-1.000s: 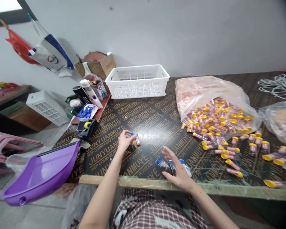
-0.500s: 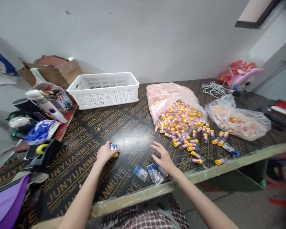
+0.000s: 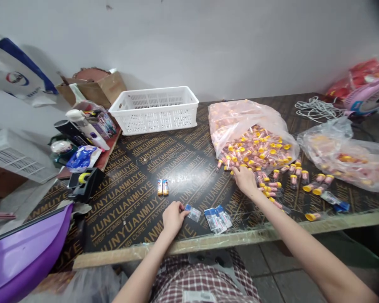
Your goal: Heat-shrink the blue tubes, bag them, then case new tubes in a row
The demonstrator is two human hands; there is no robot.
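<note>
My left hand (image 3: 173, 218) pinches the corner of a small clear packet with a blue top (image 3: 193, 213) on the table. Similar packets (image 3: 217, 219) lie overlapped to its right. Beyond my left hand, two small blue and orange batteries (image 3: 163, 187) rest side by side. My right hand (image 3: 245, 180) is at the near left edge of a heap of clear tubes with yellow caps and pink contents (image 3: 262, 145). Its fingers are closed around a tube there, partly hidden. The heap spills from a large translucent bag (image 3: 236, 113).
A white plastic basket (image 3: 158, 118) stands by the wall. On the left are a tape dispenser (image 3: 85, 185), bottles and a purple dustpan-like piece (image 3: 28, 252). To the right lie another bag of tubes (image 3: 350, 155), white cord (image 3: 317, 110) and a pink fan (image 3: 369, 99).
My left hand has let go of the two batteries and moved right and nearer to the packet. My right hand has moved forward to the tubes. The view has turned left.
</note>
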